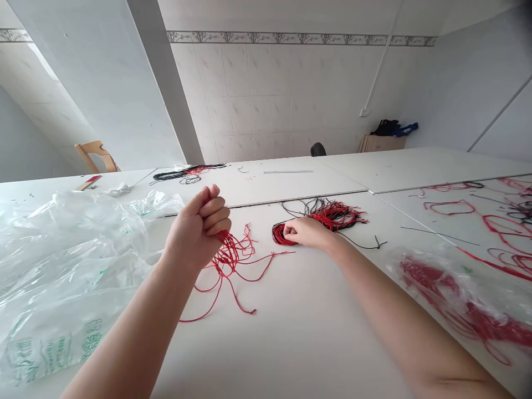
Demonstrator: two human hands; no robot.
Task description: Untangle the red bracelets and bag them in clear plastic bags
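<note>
My left hand (203,221) is closed in a fist round a bunch of red cords (228,254), whose loose ends hang down and spread over the white table (266,332). To its right lies a bundle of red and black cords (338,215), with a looped end on the left and frayed ends on the right. My right hand (305,231) rests at the looped end, its fingers curled together against the cords. Whether any strand is pinched between those fingers is hidden.
Clear plastic bags (75,277) cover the table's left side. A bagged red cord bundle (469,305) lies at right, below scattered red cords (505,227). Farther back are black and red cords (187,173), a thin strip (288,172) and a wooden chair (97,155).
</note>
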